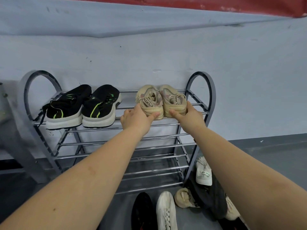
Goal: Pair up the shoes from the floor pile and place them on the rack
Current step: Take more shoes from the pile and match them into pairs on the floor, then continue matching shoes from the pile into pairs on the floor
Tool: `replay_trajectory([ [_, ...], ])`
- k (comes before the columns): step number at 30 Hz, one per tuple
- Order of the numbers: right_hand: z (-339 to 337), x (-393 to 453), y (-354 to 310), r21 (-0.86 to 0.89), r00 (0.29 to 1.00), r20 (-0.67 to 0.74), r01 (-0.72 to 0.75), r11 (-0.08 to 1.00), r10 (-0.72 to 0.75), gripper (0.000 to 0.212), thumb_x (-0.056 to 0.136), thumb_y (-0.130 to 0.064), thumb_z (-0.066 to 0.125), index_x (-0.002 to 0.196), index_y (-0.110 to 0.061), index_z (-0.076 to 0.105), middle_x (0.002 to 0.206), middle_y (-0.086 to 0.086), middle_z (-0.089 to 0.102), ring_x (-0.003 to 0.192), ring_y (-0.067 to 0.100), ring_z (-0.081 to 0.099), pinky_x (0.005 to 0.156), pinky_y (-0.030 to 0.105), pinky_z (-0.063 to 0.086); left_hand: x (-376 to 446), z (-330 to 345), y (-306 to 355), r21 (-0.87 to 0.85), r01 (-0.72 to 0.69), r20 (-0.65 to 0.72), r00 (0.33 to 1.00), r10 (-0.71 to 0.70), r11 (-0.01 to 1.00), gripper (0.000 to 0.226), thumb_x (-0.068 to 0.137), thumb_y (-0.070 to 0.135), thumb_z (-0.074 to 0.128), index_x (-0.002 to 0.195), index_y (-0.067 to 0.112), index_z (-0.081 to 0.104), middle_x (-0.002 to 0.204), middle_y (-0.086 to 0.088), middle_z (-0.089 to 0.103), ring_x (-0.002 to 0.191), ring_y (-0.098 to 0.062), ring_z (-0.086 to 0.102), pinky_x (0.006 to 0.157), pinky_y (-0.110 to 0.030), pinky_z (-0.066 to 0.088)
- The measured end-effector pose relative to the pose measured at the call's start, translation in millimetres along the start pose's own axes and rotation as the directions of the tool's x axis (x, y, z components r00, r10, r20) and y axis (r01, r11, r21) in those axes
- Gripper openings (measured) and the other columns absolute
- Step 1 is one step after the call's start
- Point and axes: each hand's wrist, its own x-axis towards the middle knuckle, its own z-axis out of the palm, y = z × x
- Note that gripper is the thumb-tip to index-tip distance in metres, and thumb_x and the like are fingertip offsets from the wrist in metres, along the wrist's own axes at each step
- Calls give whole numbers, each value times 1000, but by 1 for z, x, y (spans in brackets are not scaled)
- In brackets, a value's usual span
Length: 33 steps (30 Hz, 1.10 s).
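A pair of beige sneakers stands on the top shelf of the grey metal rack (201,90), at its right end, heels toward me. My left hand (136,119) grips the heel of the left beige sneaker (149,101). My right hand (191,114) grips the heel of the right beige sneaker (173,100). A pair of black sneakers with green stripes (83,107) sits at the left end of the same shelf. On the floor by the rack's right foot lies the pile: a black shoe (142,211), a white shoe (167,211), a beige shoe (183,197), another white shoe (203,171).
The rack stands against a pale blue wall (149,55). Its lower shelves (149,163) hold nothing. A dark grey shoe (214,201) lies among the pile. The grey floor (269,156) stretches to the right. A grey frame (10,130) stands left of the rack.
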Motion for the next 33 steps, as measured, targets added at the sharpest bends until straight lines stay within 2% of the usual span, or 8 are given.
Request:
replay_trajectory([
  [5, -8, -16, -8, -109, 1000, 19, -15, 994, 17, 87, 75, -72, 51, 145, -25, 30, 129, 5, 57, 123, 29, 47, 97, 46, 45, -10, -4, 2, 3, 4, 43, 999, -4, 1000, 71, 83, 65, 47, 137, 20, 38, 135, -6, 52, 128, -30, 38, 101, -40, 31],
  [8, -14, -36, -9, -170, 998, 35, 50, 984, -45, 84, 78, -67, 51, 145, -21, 29, 133, 7, 54, 125, 31, 46, 99, 47, 43, -25, -11, -3, 34, -46, 50, 998, 44, 998, 83, 83, 65, 48, 144, 13, 27, 146, -7, 41, 133, -29, 33, 108, -41, 28],
  [10, -22, -53, -9, -248, 995, 58, 98, 964, -86, 81, 82, -64, 51, 146, -20, 27, 137, 9, 50, 129, 31, 41, 103, 46, 40, -40, -18, -6, 78, -117, 44, 992, 114, 990, 89, 85, 64, 46, 149, 10, 16, 155, -8, 26, 141, -28, 22, 115, -41, 20],
  [13, -38, -83, -10, -450, 985, 117, 170, 877, -131, 83, 88, -60, 46, 152, -18, 13, 153, 9, 30, 140, 28, 27, 111, 43, 30, -70, -27, -5, 210, -267, 115, 962, 247, 941, 87, 90, 60, 39, 151, 10, 3, 160, -8, 4, 147, -26, 4, 120, -38, 5],
  [18, -52, -142, 4, -606, 959, 201, 283, 743, -201, 81, 91, -57, 43, 152, -16, 8, 157, 9, 21, 144, 26, 19, 115, 40, 23, -127, -26, -2, 332, -514, 308, 851, 425, 791, 82, 94, 55, 35, 151, 11, -4, 160, -9, -8, 147, -24, -5, 120, -37, -1],
  [22, -52, -189, 38, -639, 951, 262, 298, 709, -163, 81, 91, -57, 44, 152, -16, 9, 157, 10, 19, 145, 28, 16, 117, 42, 21, -171, -9, 0, 369, -608, 434, 782, 447, 703, 79, 96, 52, 34, 151, 12, -6, 160, -8, -10, 147, -23, -5, 119, -35, -4],
  [25, -53, -221, 72, -649, 953, 282, 276, 709, -112, 80, 91, -56, 45, 152, -16, 11, 156, 10, 21, 144, 28, 18, 116, 43, 20, -201, 15, 2, 336, -642, 491, 744, 453, 689, 79, 96, 51, 35, 151, 11, -4, 160, -8, -8, 148, -23, -3, 119, -35, -2],
  [33, -73, -251, 162, -696, 930, 306, 74, 714, 202, 82, 91, -58, 43, 153, -18, 7, 159, 10, 10, 147, 29, 8, 118, 45, 18, -251, 98, 18, 251, -681, 615, 661, 430, 688, 78, 96, 51, 34, 152, 11, -3, 160, -8, -8, 148, -23, -5, 119, -35, -2],
])
